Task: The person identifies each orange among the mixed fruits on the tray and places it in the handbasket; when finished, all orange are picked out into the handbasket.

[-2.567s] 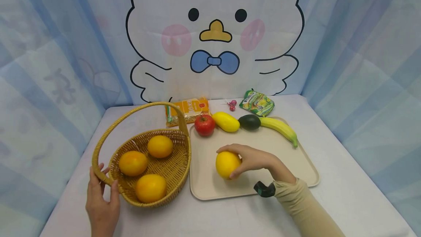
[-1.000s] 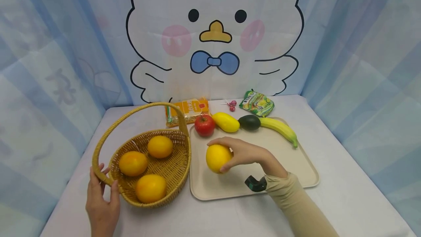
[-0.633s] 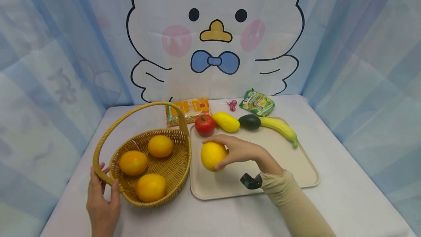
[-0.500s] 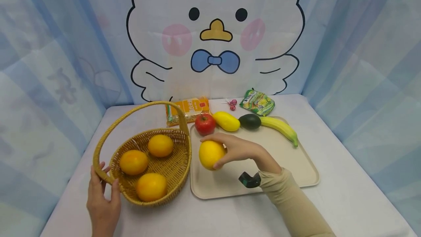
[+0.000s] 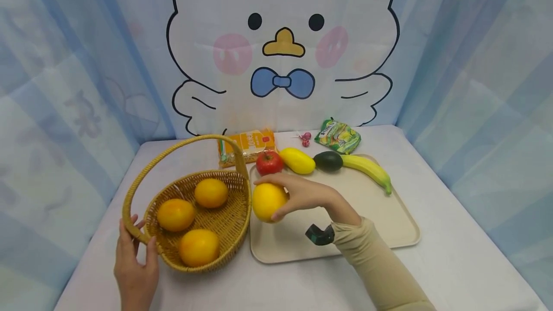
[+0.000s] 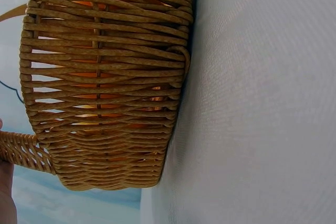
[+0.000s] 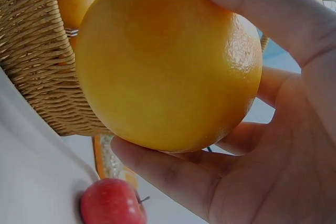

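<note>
My right hand [image 5: 302, 193] grips a round yellow-orange fruit [image 5: 269, 202] above the left end of the beige tray [image 5: 345, 220], just right of the basket rim. In the right wrist view, thumb and fingers curl round this glossy fruit [image 7: 168, 66]. The wicker basket [image 5: 231, 234] stands to the left, with three similar fruits inside, among them one at its near side [image 5: 199, 247]. My left hand [image 5: 136, 268] holds the foot of the basket's handle at the left side. The left wrist view shows the woven wall [image 6: 110, 87] and little of that hand.
Along the tray's far edge lie a red apple [image 5: 269, 162], a yellow mango-like fruit [image 5: 298, 160], a dark green avocado-like fruit [image 5: 328, 161] and a banana [image 5: 367, 169]. Behind them are an orange packet [image 5: 248, 147], lollipops [image 5: 306, 139] and a green bag [image 5: 338, 136].
The right hand has lifted the yellow-orange fruit from the tray's middle and carried it left toward the basket. The left hand and basket have stayed in place.
</note>
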Tool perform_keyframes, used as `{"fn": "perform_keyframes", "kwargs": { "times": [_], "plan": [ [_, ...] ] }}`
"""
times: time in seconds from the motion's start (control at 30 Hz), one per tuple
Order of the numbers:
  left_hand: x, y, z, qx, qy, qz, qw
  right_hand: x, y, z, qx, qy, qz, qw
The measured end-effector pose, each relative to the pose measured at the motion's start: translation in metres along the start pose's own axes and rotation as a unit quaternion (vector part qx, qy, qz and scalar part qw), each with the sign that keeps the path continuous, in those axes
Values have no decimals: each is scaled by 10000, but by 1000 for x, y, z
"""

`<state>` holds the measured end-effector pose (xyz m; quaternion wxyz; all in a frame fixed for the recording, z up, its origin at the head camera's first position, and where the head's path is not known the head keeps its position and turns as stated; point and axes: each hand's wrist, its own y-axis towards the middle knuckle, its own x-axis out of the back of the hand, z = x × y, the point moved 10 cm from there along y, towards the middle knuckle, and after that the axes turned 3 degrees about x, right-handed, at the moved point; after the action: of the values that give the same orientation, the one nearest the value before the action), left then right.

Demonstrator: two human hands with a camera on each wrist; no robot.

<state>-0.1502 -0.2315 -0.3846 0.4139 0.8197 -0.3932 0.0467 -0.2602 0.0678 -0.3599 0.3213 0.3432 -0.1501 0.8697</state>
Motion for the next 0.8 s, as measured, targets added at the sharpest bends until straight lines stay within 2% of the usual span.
{"fn": "perform_keyframes", "kwargs": {
  "times": [0.2, 0.8],
  "plan": [
    [0, -1, 1, 46, 4, 23, 10000, 0, 8, 10, 216, -106, 17, 9997],
    [-1, 0, 3, -27, -8, 64, 10000, -5, 34, 32, 463, -190, 248, 9984]
  ]
}}
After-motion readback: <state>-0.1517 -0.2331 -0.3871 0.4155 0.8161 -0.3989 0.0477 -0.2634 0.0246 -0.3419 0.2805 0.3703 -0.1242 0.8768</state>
